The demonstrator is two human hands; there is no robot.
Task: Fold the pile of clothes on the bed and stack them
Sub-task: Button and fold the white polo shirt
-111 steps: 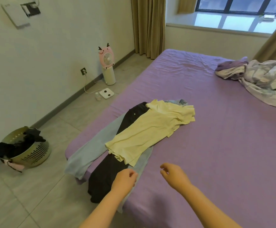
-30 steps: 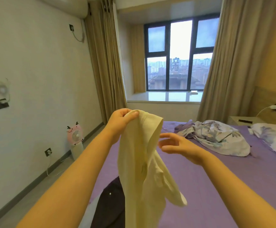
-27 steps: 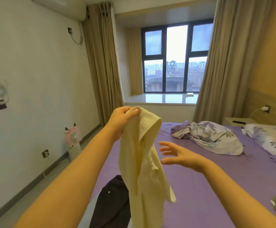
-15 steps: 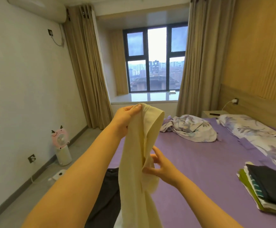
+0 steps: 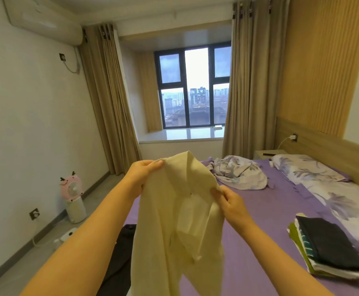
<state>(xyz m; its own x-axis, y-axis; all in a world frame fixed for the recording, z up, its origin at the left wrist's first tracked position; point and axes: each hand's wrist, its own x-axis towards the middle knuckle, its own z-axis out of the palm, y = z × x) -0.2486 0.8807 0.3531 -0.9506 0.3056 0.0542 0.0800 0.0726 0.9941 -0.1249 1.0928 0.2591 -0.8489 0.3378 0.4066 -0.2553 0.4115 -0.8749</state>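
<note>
A pale yellow shirt (image 5: 170,221) hangs in the air in front of me, over the purple bed (image 5: 259,210). My left hand (image 5: 141,175) pinches its upper left edge. My right hand (image 5: 227,199) grips the cloth lower, at the shirt's right side. Below the shirt a black garment (image 5: 118,259) lies on the bed's near left part. A stack of folded clothes (image 5: 326,248), dark on top with green and white layers under it, sits on the bed at the right.
A crumpled floral sheet (image 5: 238,173) lies at the far end of the bed, and floral pillows (image 5: 306,169) line the headboard at right. A pink fan (image 5: 72,195) stands on the floor by the left wall. Curtains frame the window ahead.
The shirt was lifted off the bed by my left hand. My right hand has taken hold of its right side and pulled it outward, spreading the cloth. My view turned right.
</note>
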